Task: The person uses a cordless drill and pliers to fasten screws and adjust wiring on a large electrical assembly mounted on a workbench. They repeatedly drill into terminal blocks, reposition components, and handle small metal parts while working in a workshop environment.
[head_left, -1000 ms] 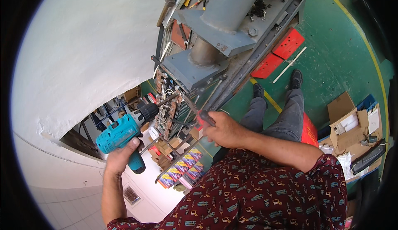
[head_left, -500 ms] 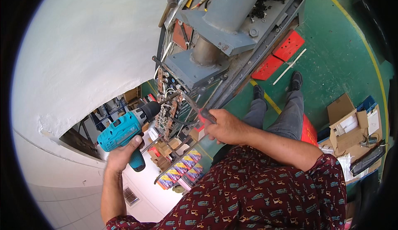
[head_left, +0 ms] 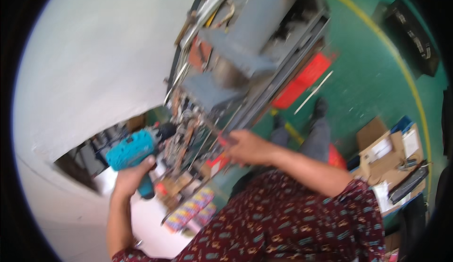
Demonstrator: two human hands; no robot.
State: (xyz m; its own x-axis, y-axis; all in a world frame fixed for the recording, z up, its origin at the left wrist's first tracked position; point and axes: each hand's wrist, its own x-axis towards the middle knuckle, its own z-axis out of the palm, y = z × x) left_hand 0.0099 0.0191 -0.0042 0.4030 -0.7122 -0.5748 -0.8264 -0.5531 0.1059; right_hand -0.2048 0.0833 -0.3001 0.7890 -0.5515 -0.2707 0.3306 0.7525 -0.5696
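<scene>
My left hand (head_left: 133, 174) is wrapped round the grip of a teal cordless drill (head_left: 130, 151). Its black chuck (head_left: 166, 131) faces a cluster of copper bars (head_left: 181, 141) with cables and bolts among them. Whether a bit touches the bars is lost in the blur. In my right hand (head_left: 250, 147) is a hand tool with a red and black handle (head_left: 225, 140). A thin metal part of it reaches toward the same cluster. The exact kind of this tool does not show.
A grey steel machine frame (head_left: 207, 89) stands just beyond the hands. On the green floor lie red plates (head_left: 302, 82) and a white strip (head_left: 314, 92). Open cardboard boxes (head_left: 382, 153) sit at the right. A white wall (head_left: 94, 73) rises on the left, with an opening in it.
The whole view has shifted and blurred, so the machine and floor things appear farther left. Both hands keep their tools and stay near the copper bars.
</scene>
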